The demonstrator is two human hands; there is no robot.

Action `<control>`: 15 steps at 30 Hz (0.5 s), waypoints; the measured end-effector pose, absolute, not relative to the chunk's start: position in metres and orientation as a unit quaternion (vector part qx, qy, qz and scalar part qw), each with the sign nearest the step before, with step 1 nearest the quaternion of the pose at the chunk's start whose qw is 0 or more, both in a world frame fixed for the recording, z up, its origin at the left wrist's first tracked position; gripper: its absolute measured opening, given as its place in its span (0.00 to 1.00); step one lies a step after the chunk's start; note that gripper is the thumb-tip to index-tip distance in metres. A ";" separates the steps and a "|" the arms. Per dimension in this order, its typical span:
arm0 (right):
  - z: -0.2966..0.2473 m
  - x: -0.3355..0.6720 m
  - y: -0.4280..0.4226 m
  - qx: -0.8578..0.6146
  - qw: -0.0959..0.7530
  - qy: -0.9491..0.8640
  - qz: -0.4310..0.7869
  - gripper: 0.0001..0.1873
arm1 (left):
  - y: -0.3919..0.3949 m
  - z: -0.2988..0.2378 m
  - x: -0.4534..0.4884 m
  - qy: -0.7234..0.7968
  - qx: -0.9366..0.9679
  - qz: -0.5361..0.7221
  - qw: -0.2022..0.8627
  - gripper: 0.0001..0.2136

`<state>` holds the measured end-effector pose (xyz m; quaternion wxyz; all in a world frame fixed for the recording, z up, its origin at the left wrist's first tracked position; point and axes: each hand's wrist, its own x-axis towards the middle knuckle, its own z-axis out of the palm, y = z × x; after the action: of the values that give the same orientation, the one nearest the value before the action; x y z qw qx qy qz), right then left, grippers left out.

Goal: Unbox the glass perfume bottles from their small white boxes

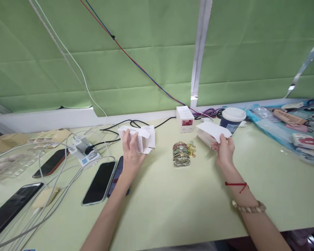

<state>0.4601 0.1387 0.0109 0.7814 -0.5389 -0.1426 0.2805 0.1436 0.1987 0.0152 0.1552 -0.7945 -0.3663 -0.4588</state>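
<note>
My left hand (131,150) grips a white opened carton (143,139) with its flaps spread, held just above the pale green table (172,205). My right hand (224,150) pinches a white folded paper insert (211,134) at the right of centre. Between the two hands a small glass perfume bottle (181,154) with gold trim lies on the table. A closed white box with a red picture (185,119) stands behind it near the back edge.
Several phones (99,182) lie on chargers at the left among white cables and a power strip (85,153). A lidded paper cup (232,119) stands at the back right. Plastic-wrapped goods (290,129) crowd the far right. A green curtain hangs behind.
</note>
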 end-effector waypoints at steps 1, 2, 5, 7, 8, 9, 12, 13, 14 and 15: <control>0.010 0.461 0.140 -0.552 0.771 -0.139 0.285 0.13 | 0.201 0.020 0.145 -0.356 -0.802 -0.456 0.147 0.35; 0.009 0.461 0.140 -0.563 0.763 -0.139 0.286 0.13 | 0.205 0.025 0.146 -0.344 -0.810 -0.453 0.141 0.36; 0.009 0.461 0.140 -0.583 0.751 -0.153 0.271 0.14 | 0.222 0.038 0.145 -0.329 -0.836 -0.424 0.114 0.37; 0.009 0.464 0.139 -0.597 0.739 -0.153 0.271 0.15 | 0.238 0.043 0.143 -0.332 -0.850 -0.394 0.106 0.33; 0.009 0.465 0.139 -0.605 0.731 -0.150 0.277 0.16 | 0.247 0.044 0.142 -0.321 -0.860 -0.379 0.119 0.30; 0.008 0.467 0.138 -0.613 0.722 -0.145 0.288 0.16 | 0.255 0.044 0.141 -0.314 -0.866 -0.363 0.136 0.27; 0.004 0.474 0.139 -0.632 0.697 -0.131 0.311 0.15 | 0.276 0.042 0.137 -0.345 -0.871 -0.321 0.135 0.24; 0.002 0.476 0.140 -0.639 0.693 -0.126 0.309 0.15 | 0.281 0.040 0.135 -0.363 -0.869 -0.316 0.115 0.24; 0.001 0.477 0.141 -0.645 0.691 -0.121 0.304 0.16 | 0.285 0.038 0.134 -0.374 -0.869 -0.311 0.094 0.23; -0.001 0.479 0.141 -0.647 0.693 -0.115 0.297 0.16 | 0.289 0.036 0.133 -0.382 -0.870 -0.302 0.073 0.22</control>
<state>0.4788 0.1414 -0.0010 0.6931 -0.6467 -0.1147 0.2971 0.1328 0.2888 0.0365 0.0731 -0.8704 -0.3817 -0.3021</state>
